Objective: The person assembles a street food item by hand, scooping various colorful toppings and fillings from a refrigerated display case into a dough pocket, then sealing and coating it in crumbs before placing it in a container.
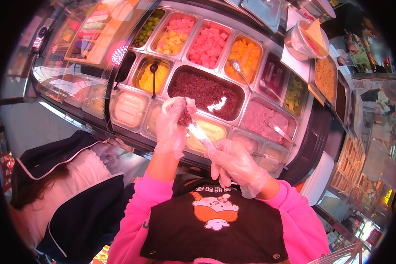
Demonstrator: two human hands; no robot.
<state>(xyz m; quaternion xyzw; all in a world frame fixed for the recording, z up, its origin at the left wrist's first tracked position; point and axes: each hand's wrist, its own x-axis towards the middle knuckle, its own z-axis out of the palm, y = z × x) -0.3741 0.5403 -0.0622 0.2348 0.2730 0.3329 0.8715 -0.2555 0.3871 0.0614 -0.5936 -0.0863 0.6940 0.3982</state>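
Observation:
My left hand [171,127], in a clear plastic glove, is closed around a pale wrapper with dark purple filling [185,118] showing on its right side. Fingers of my gloved right hand [237,160] wrap the handle end of a flat metal spatula [199,133]. The blade points up and left, its tip at the filling; whether they touch I cannot tell. Just beyond both hands lies a mass of dark purple grainy rice [198,88] in a large metal pan. Beneath the spatula sits a pan of pale yellow paste [213,130].
Around the rice stand pans of pink cubes [209,44], orange pieces [244,55] with a spoon, yellow pieces [152,77] with a black-handled spoon, and mauve paste [266,121]. A curved glass case [75,75] rises at left. Another person [70,189] is close at lower left.

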